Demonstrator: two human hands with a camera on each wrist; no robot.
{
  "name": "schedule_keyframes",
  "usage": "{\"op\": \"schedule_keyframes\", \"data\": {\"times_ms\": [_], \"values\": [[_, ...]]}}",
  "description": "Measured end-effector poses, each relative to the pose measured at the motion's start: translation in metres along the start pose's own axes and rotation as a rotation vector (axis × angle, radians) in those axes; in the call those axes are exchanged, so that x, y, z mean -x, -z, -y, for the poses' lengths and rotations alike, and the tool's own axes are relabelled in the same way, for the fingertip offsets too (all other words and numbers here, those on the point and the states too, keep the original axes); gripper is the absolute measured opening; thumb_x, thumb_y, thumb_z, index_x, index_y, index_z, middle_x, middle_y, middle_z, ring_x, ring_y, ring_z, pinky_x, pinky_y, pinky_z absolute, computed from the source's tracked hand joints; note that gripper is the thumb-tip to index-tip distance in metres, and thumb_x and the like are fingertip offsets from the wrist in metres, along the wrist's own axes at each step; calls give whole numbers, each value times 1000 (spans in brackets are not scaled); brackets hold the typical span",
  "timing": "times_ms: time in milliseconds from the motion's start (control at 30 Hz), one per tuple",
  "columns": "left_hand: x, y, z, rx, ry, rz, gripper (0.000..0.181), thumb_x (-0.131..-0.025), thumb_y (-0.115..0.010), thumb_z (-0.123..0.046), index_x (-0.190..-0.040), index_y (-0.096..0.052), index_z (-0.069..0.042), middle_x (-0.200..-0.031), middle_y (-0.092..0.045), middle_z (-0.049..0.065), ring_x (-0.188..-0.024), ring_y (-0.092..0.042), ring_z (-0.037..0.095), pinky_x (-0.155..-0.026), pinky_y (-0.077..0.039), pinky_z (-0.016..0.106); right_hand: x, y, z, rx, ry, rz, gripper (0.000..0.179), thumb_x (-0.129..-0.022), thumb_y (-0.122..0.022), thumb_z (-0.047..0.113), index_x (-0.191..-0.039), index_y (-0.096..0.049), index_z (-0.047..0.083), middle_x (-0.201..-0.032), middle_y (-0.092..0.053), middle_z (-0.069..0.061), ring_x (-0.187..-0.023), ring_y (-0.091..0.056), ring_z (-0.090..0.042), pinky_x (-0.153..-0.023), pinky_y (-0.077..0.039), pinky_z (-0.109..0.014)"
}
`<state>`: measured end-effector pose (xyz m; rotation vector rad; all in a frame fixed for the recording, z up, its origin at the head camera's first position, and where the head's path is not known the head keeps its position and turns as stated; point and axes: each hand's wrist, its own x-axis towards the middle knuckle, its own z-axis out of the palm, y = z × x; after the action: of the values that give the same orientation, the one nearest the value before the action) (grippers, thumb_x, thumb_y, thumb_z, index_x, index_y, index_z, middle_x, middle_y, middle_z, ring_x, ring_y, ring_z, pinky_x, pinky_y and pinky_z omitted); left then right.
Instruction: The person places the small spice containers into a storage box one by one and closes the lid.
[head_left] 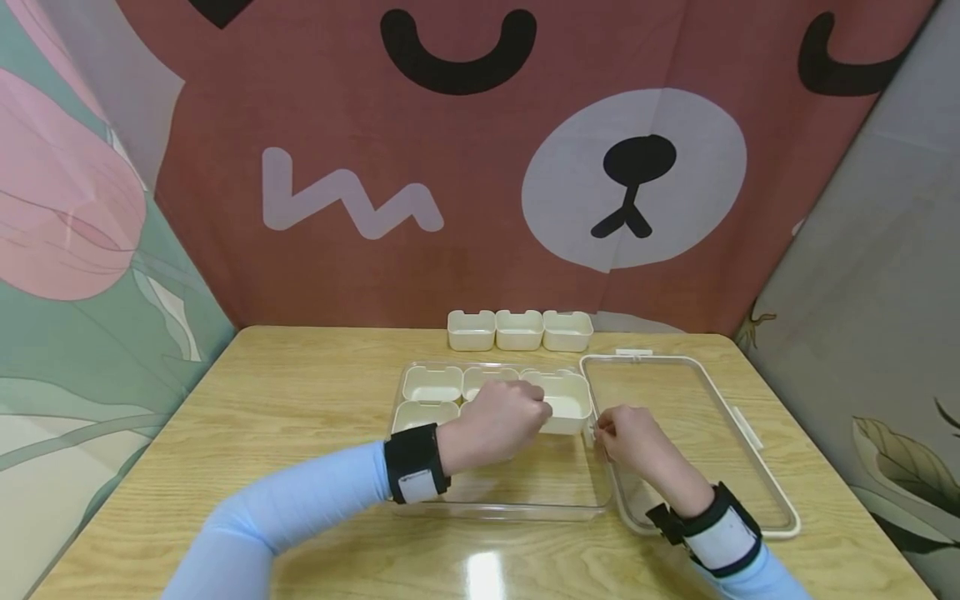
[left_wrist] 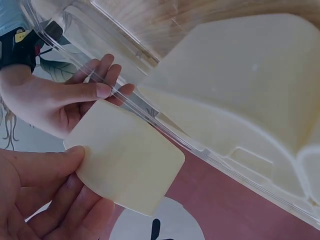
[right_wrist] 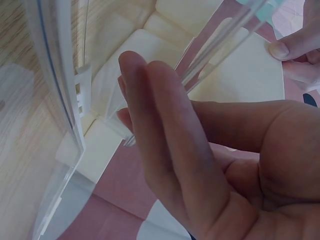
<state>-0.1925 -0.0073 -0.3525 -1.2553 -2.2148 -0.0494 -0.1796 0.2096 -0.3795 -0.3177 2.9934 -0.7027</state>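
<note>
My left hand point(head_left: 498, 421) pinches a small cream plastic box point(head_left: 567, 423) at one side, thumb against fingers. In the head view that box overlaps the back right corner of a clear rectangular storage bin point(head_left: 517, 509). Several like cream boxes point(head_left: 432, 383) stand in the bin's back left part, some of them partly behind my left hand. At the bin's right side, my right hand point(head_left: 641, 446) pinches the clear rim; in the left wrist view its thumb and fingers point(left_wrist: 102, 90) lie on either side of the wall.
Three more cream boxes point(head_left: 519, 331) are lined up at the table's back edge, against the brown bear-print cloth. A clear lid with a white border point(head_left: 660, 359) and white clips lies flat right of the bin, close beside it. The wooden table point(head_left: 322, 383) extends leftward.
</note>
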Motion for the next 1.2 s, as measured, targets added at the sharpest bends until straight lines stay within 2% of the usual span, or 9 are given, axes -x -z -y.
{"op": "schedule_keyframes", "data": {"times_ms": [267, 467, 633, 767, 967, 1200], "values": [[-4, -8, -7, 5, -18, 21, 22, -71, -60, -1, -62, -65, -20, -57, -50, -8, -51, -47, 5, -40, -32, 18, 1, 0, 1, -8, -20, 10, 9, -86, -60, 1, -80, -67, -2, -56, -55, -1, -52, -51, -10, -49, -42, -24], [-6, -10, -11, 2, -20, 54, 20, -72, -61, -1, -64, -66, -19, -59, -52, -8, -52, -48, 5, -39, -36, 20, 2, 0, -1, -32, 5, 2, 10, -86, -59, 0, -77, -65, -1, -52, -53, 1, -49, -50, -9, -48, -41, -24], [-5, -12, -12, 15, -5, 99, 19, -71, -62, -2, -65, -67, -19, -60, -53, -8, -52, -48, 5, -40, -38, 21, 1, 0, -3, -32, 48, -5, 9, -85, -59, -2, -77, -64, -1, -54, -53, 1, -50, -49, -9, -48, -41, -24], [-4, -15, -13, 14, 0, 137, 17, -73, -63, -4, -68, -68, -19, -61, -53, -8, -53, -48, 5, -40, -38, 21, 0, 1, -4, 5, 50, -18, 9, -83, -60, -1, -76, -66, -1, -54, -54, 2, -52, -50, -10, -50, -41, -25], [-3, -21, -14, -7, -9, 152, 18, -71, -63, -3, -66, -67, -20, -61, -53, -8, -53, -49, 6, -40, -40, 22, 0, 0, -3, 1, 9, 4, 10, -84, -59, 0, -77, -66, 0, -55, -55, 1, -54, -50, -11, -50, -41, -25], [-2, -25, -16, -46, -18, 157, 17, -71, -63, -6, -66, -67, -21, -61, -54, -9, -55, -53, 7, -40, -42, 24, -1, 0, -2, 3, 14, 3, 11, -83, -59, 0, -75, -66, 2, -54, -54, 1, -54, -50, -11, -50, -40, -25]]}}
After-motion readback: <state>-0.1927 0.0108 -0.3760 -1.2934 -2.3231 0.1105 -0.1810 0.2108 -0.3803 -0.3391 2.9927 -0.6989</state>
